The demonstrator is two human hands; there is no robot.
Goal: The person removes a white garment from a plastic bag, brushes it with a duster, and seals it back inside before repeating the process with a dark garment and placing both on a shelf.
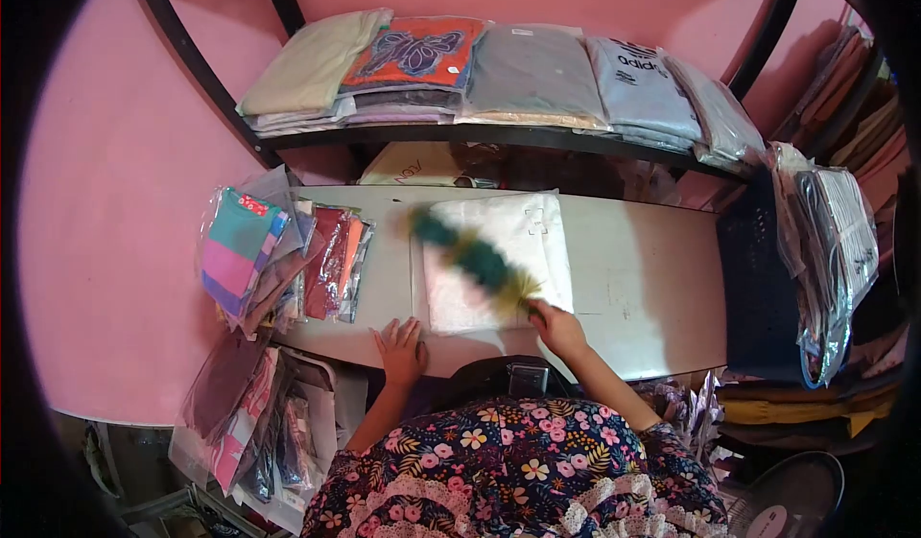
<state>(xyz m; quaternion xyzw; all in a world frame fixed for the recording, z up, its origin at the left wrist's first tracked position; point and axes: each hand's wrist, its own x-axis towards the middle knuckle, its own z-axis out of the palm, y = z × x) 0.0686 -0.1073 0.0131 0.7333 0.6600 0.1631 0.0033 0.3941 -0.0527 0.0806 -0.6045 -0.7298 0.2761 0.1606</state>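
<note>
My right hand is closed round the handle of a green and yellow duster, which is blurred by motion. The duster lies diagonally across a white garment in a clear bag, and whether it touches the bag cannot be made out. Resting on the table, my left hand has its fingers spread and holds nothing, a little to the left of the bag's lower left corner.
Bagged garments line a black shelf behind the table. Packed colourful clothes stand at the table's left, with more in a white bin below. At the right is a dark blue basket with bagged clothes over its side.
</note>
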